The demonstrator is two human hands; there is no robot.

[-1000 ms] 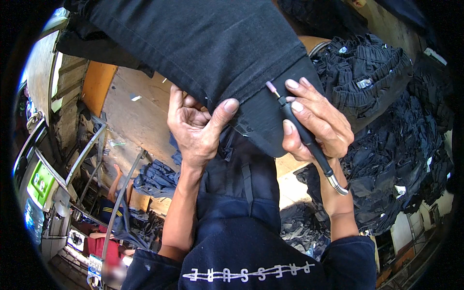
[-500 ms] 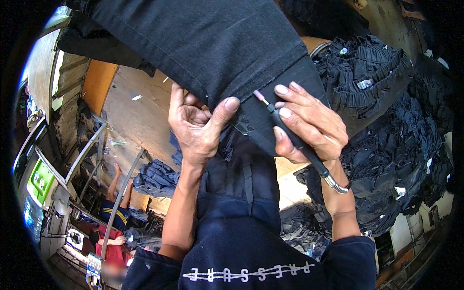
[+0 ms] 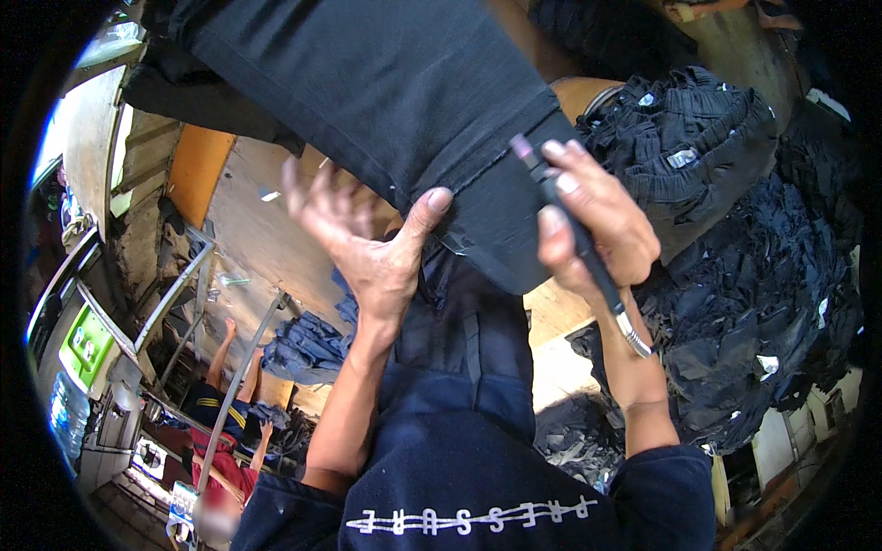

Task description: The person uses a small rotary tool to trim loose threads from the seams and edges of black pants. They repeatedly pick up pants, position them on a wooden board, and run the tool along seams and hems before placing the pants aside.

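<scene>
A black trouser leg [image 3: 404, 101] stretches from the upper left toward my lap, with a raised seam near its lower end. My left hand [image 3: 372, 257] is at the near-left edge of the cloth. Its thumb lies over the edge by the seam, while the other fingers are spread and blurred. In my right hand [image 3: 602, 216] is a black pen-shaped rotary grinder [image 3: 588, 253] with a pinkish stone tip and a metal flexible shaft at its rear. The tip is close to the seam; whether it touches cannot be made out.
To the right are black garments with gathered waistbands [image 3: 684, 156] and a big heap of dark cloth [image 3: 753, 285]. Dark blue cloth [image 3: 299, 344] lies on the left floor. A metal frame bar [image 3: 243, 376] stands near a co-worker in a red top [image 3: 225, 464].
My left fingers have opened out from their curl behind the cloth. My right hand and the grinder have moved slightly up and away, along the seam.
</scene>
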